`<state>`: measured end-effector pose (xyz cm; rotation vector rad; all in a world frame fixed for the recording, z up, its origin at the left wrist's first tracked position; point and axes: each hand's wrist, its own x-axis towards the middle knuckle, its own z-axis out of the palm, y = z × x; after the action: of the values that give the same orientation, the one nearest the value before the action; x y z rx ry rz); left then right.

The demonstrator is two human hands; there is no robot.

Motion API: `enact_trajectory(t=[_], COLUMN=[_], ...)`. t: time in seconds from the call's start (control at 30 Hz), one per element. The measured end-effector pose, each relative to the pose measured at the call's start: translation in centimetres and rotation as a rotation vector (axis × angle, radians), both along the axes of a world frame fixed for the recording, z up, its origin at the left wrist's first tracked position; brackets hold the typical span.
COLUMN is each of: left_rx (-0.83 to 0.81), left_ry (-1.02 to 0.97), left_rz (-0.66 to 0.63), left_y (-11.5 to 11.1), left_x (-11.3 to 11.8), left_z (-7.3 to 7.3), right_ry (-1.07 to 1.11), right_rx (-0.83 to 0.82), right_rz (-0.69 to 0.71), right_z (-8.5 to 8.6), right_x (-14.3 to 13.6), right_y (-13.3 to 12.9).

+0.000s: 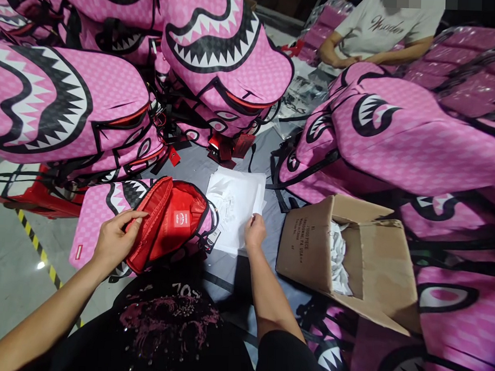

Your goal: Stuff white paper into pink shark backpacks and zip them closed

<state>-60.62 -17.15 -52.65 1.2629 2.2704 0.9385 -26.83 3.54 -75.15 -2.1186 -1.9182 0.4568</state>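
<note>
A pink checkered backpack [93, 211] with a shark-mouth print lies in front of me, unzipped, its red lining [170, 226] and a small sewn label [182, 219] showing. My left hand [118, 236] grips the folded-back flap [153, 214] of its opening, thumb and fingers pressed together. To the right of the bag lies a stack of thin white paper sheets [234, 198] on the grey table surface. At the right edge of that stack, my right hand [255, 230] is closed, pinching the paper's edge. A dark hang tag [213, 240] sits between bag and paper.
An open cardboard box [304, 247] with crumpled white paper [339, 259] inside stands at right. Pink backpacks [220, 38] are piled left, ahead and right [412, 131]. Red tags [243, 146] lie ahead. Across the table is a person in a white shirt [393, 23].
</note>
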Motion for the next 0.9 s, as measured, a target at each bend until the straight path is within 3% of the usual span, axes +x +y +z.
enact_trajectory(t=[0.1, 0.2, 0.37, 0.47, 0.57, 0.7, 0.8, 0.9], left_rx=[0.000, -0.017, -0.384, -0.496, -0.394, -0.149, -0.062, -0.032], left_ry=[0.009, 0.049, 0.332, 0.324, 0.252, 0.182, 0.103, 0.062], left_rz=[0.000, -0.010, -0.157, -0.250, -0.211, -0.060, -0.021, 0.001], left_y=[-0.1, -0.2, 1.9, 4.2, 5.1, 3.4, 1.8, 1.0], left_x=[0.0, -0.2, -0.1, -0.1, -0.6, -0.7, -0.3, -0.2], left_z=[0.1, 0.3, 0.7, 0.9, 1.5, 2.6, 2.4, 1.7], right_ry=[0.014, -0.003, -0.030, -0.047, -0.011, 0.072, 0.025, -0.123], right_rx=[-0.085, -0.137, -0.049, 0.062, 0.130, 0.172, 0.063, -0.071], right_rz=[-0.138, -0.128, -0.002, 0.060, 0.124, 0.264, 0.457, 0.719], right_z=[0.5, 1.6, 4.7, 6.9, 10.0, 15.7, 19.7, 21.4], right_x=[-0.4, -0.6, -0.7, -0.3, 0.1, -1.6, -5.8, -11.8], right_y=[1.0, 1.9, 1.7, 1.7, 2.2, 2.3, 1.0, -1.4])
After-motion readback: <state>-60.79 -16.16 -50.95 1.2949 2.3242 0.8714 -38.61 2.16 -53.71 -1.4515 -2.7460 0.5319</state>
